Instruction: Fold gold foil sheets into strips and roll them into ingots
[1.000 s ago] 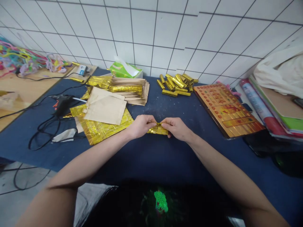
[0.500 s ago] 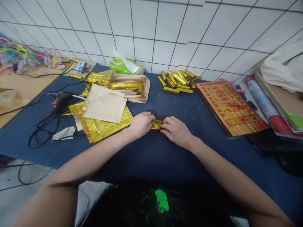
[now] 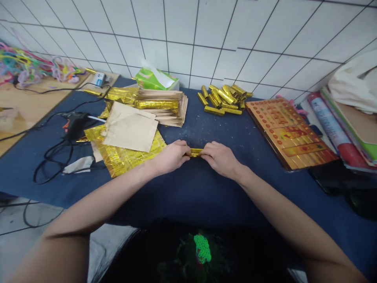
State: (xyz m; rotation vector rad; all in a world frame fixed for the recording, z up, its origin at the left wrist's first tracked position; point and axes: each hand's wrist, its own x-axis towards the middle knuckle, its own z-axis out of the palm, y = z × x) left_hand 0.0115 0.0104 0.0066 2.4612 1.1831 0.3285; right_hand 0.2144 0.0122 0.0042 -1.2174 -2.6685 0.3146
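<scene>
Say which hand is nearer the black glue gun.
Left: the left hand is right of the glue gun, past the gold sheet; the right hand is farther right, gripping the other end of the gold piece.

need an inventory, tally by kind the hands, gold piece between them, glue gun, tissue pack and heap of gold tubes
Left hand and right hand: 2
Gold piece: 1
Glue gun: 1
Tissue pack: 1
Heap of gold tubes: 1
Total: 6

a strip (image 3: 195, 152) lies between my left hand (image 3: 173, 155) and right hand (image 3: 220, 158), rolls (image 3: 224, 96) behind, papers (image 3: 129, 127) left, apparently a packet (image 3: 290, 133) right.
</scene>
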